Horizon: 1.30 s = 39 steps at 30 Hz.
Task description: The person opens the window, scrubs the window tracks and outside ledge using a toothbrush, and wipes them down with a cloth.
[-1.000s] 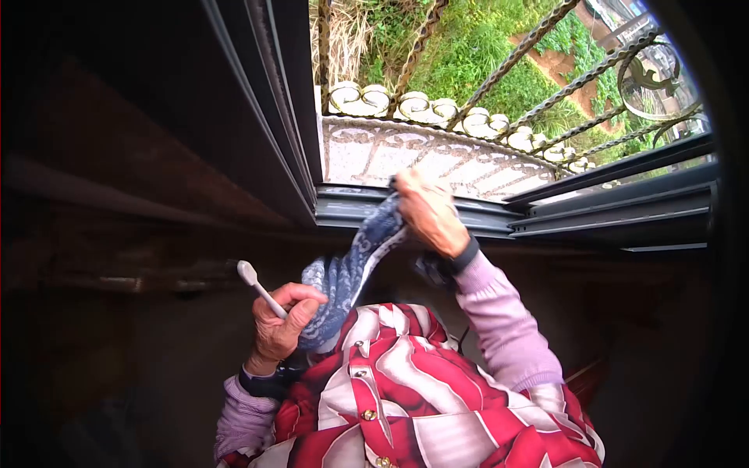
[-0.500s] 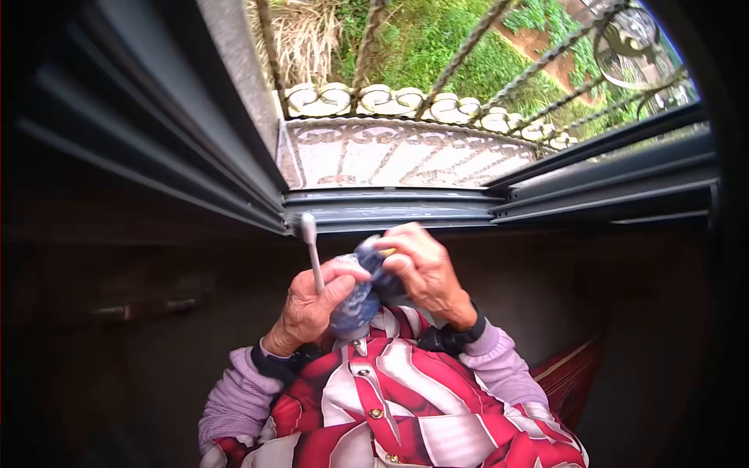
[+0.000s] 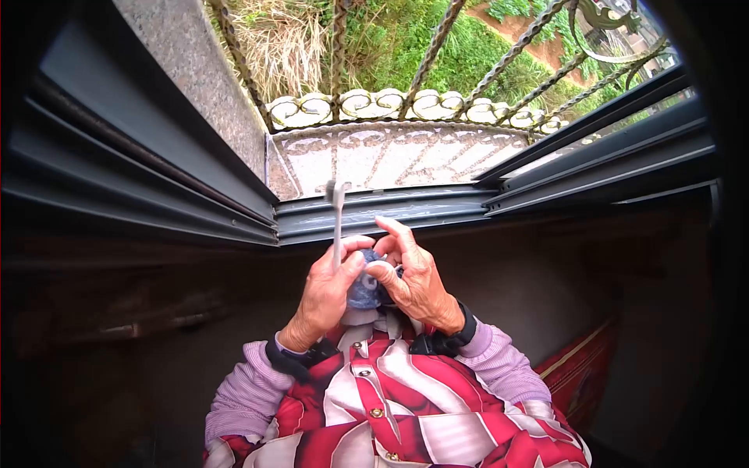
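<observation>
My left hand (image 3: 320, 296) is closed around a toothbrush (image 3: 338, 226), which stands upright with its dark-bristled head over the window track. Between both hands hangs a blue patterned cloth (image 3: 363, 293), bunched up in front of my chest. The left thumb and fingers also press on its left side. At the cloth's upper right, my right hand (image 3: 423, 290) pinches it with the thumb, while the index finger sticks up. The right fingertips partly hide the fabric, so its full shape cannot be made out.
Just beyond my hands runs the dark metal window track (image 3: 374, 220). Window frames (image 3: 148, 168) flank it left and right. Outside are a stone ledge (image 3: 406, 156) and a twisted metal railing (image 3: 421, 70). A red object (image 3: 573, 374) lies at lower right.
The toothbrush has shifted right and up with my left hand. My right hand has come lower and its fingers have spread somewhat. The view has tilted slightly.
</observation>
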{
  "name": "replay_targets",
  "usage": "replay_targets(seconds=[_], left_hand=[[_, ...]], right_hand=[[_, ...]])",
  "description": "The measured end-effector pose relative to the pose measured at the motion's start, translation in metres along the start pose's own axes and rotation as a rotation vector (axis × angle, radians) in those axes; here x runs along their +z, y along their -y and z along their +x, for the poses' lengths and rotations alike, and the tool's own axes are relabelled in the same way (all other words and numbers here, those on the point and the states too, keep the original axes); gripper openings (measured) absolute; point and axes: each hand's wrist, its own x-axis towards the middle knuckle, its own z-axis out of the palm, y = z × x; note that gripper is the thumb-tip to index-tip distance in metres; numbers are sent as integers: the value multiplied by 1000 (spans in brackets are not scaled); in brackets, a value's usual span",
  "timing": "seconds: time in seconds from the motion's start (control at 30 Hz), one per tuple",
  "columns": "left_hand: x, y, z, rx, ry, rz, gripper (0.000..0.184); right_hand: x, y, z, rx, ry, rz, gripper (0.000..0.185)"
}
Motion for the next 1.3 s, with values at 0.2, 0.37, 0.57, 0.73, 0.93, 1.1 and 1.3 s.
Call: replay_targets(seconds=[0.2,0.37,0.57,0.73,0.93,1.1,1.3], left_hand=[[13,-6,0,216,17,89,41],[12,-4,1,212,73,39,56],[4,-5,2,160,325,-236,96],[-7,7,11,-119,616,256,67],[-30,2,-22,194,232,337,27],[-41,-48,-75,254,2,80,18],[-40,-53,-138,417,-242,-643,14]], right_hand=[[16,3,3,-267,142,76,34],[12,4,4,-303,96,70,20],[-5,20,-4,57,88,355,10],[-25,68,14,-161,-82,734,19],[-103,62,16,-416,-476,323,16],[-130,-7,-30,96,-62,-306,19],[-124,-34,-43,-11,-217,-774,24]])
